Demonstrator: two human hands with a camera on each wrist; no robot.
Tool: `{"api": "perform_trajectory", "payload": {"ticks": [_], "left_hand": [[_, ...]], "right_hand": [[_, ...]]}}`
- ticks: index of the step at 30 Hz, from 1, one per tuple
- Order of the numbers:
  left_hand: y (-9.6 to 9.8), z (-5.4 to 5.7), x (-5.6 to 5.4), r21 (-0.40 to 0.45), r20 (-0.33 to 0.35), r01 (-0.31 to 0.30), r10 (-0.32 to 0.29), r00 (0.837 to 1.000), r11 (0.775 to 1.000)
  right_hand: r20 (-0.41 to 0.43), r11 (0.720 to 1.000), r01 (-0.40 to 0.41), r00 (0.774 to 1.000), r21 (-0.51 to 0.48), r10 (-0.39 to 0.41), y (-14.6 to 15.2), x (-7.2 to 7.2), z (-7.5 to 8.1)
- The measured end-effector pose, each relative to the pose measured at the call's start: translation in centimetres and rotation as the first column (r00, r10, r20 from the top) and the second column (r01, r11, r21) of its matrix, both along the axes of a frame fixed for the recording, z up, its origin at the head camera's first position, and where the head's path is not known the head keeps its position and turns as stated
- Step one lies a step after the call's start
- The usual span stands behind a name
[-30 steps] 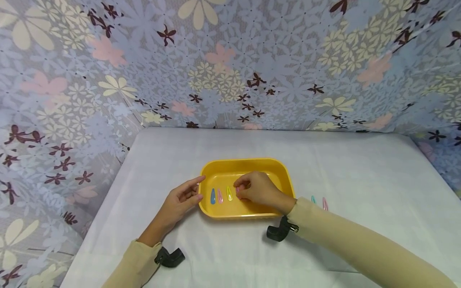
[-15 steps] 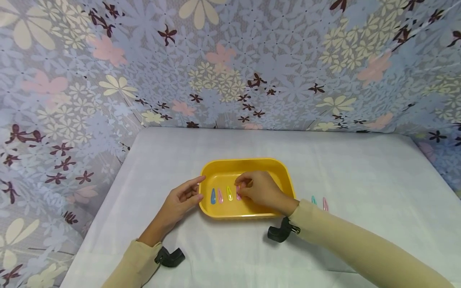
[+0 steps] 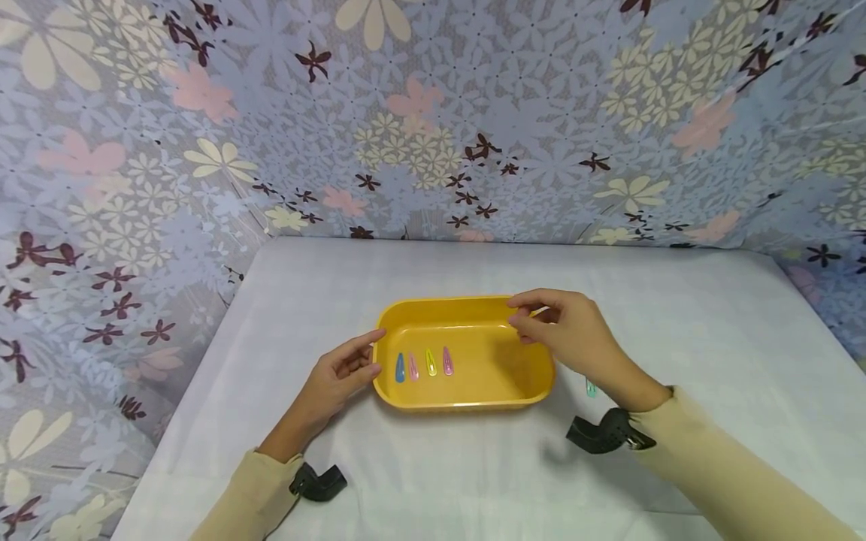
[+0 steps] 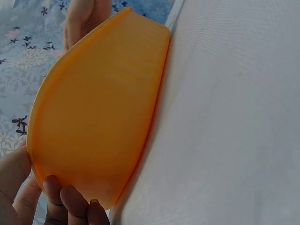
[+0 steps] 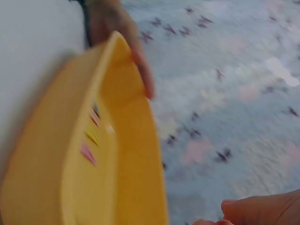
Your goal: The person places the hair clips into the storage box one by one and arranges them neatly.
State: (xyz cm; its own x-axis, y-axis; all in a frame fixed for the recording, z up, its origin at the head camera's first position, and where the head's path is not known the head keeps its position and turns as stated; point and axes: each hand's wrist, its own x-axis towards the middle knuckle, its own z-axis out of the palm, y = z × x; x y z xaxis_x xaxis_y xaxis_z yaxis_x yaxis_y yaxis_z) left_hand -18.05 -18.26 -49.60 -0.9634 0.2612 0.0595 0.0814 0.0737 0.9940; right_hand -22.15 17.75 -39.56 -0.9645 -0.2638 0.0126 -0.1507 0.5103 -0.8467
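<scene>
My left hand (image 3: 336,383) grips the left end of a yellow tray (image 3: 467,406), its index finger over the rim and its thumb at the front corner. In the left wrist view the fingers (image 4: 75,202) curl against the tray's outer wall. Inside, a blue hair clip (image 3: 400,368), a light pink one (image 3: 413,367), a yellow one (image 3: 431,363) and a darker pink one (image 3: 447,361) lie in a row on the left half. Over the tray's right rim hangs my right hand (image 3: 571,330), fingers loosely bent with nothing visible between them.
A teal hair clip (image 3: 591,388) lies on the white-covered table (image 3: 710,330), right of the tray and partly hidden by the right hand. Behind the table rises a floral cloth (image 3: 433,150). A black wrist mount (image 3: 602,433) sticks out below the right wrist.
My right hand has let go of the darker pink hair clip in the tray and moved up and right to the rim. A pink clip on the table is now hidden behind the arm.
</scene>
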Motion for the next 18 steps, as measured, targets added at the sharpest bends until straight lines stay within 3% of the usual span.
{"api": "perform_trajectory", "payload": {"ticks": [4,8,18], "left_hand": [[0.0,0.0,0.0,-0.012,0.008,-0.002,0.002,1.0,1.0],[-0.1,-0.1,-0.1,-0.008,0.007,0.001,-0.001,1.0,1.0],[0.0,-0.1,-0.1,0.008,0.012,0.007,-0.007,1.0,1.0]], "right_hand": [[0.033,0.997,0.075,0.997,0.036,-0.076,3.4,0.8,0.8],[0.075,0.987,0.14,0.986,0.074,-0.146,6.6,1.6,0.5],[0.144,0.968,0.215,0.962,0.133,-0.233,11.7,3.3,-3.8]]}}
